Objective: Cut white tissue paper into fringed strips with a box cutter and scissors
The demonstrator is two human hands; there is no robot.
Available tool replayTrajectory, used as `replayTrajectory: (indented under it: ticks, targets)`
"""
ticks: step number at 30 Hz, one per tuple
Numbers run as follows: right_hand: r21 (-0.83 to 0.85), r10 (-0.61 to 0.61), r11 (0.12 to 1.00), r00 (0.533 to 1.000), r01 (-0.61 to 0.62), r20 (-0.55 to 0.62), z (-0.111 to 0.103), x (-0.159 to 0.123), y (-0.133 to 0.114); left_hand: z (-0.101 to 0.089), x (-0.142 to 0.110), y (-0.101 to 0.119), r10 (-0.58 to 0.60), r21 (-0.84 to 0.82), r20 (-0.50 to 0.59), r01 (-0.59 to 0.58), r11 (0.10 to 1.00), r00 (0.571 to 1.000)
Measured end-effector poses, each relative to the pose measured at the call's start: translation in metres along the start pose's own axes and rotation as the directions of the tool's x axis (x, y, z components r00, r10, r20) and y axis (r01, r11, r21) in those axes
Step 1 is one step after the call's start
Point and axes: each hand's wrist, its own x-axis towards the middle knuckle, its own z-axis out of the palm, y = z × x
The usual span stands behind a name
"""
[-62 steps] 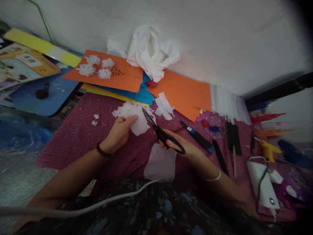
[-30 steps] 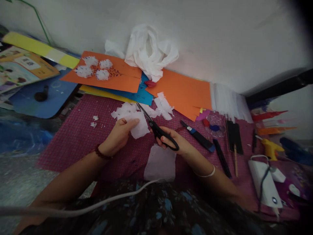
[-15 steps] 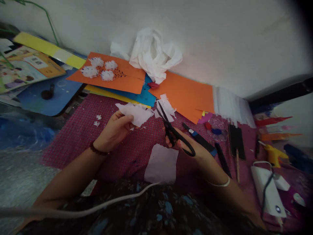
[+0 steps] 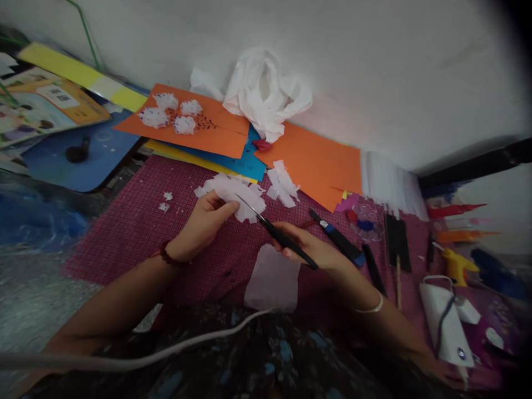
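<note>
Between thumb and fingers, my left hand (image 4: 208, 220) pinches a piece of white tissue paper (image 4: 226, 191). My right hand (image 4: 305, 244) grips black-handled scissors (image 4: 286, 241), whose blades lie over the paper close to my left thumb. Loose white paper pieces lie under and around the held one, so their edges are hard to tell apart. Just beyond the blades is a small heap of cut white strips (image 4: 282, 184). A whitish paper square (image 4: 272, 277) lies on the checked cloth nearer my body.
Orange card with white paper flowers (image 4: 224, 136) and another orange sheet (image 4: 324, 160) lie at the back, near crumpled white tissue (image 4: 257, 91). To the right are a blue-and-black cutter (image 4: 341, 238), a yellow glue gun (image 4: 455, 266) and a white power strip (image 4: 446, 321).
My right hand has brought the scissors left and down onto the paper, and their blades have closed together. My left hand has shifted slightly right with its paper.
</note>
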Motion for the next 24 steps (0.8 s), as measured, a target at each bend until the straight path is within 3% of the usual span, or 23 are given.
replayTrajectory:
  ticks: [7, 14, 24]
  targets:
    - [0.026, 0.021, 0.999, 0.997, -0.019, -0.069, 0.005, 0.001, 0.002, 0.002, 0.001, 0.000, -0.003, -0.013, -0.043, 0.002, 1.000, 0.999]
    - [0.033, 0.050, 0.998, 0.998, -0.049, -0.037, 0.005, 0.000, -0.001, 0.002, 0.001, 0.000, -0.003, -0.011, -0.077, 0.002, 1.000, 0.997]
    - [0.085, 0.061, 0.995, 0.990, -0.051, -0.125, 0.011, 0.003, 0.004, 0.005, 0.001, -0.002, 0.012, -0.013, -0.056, -0.013, 1.000, 0.998]
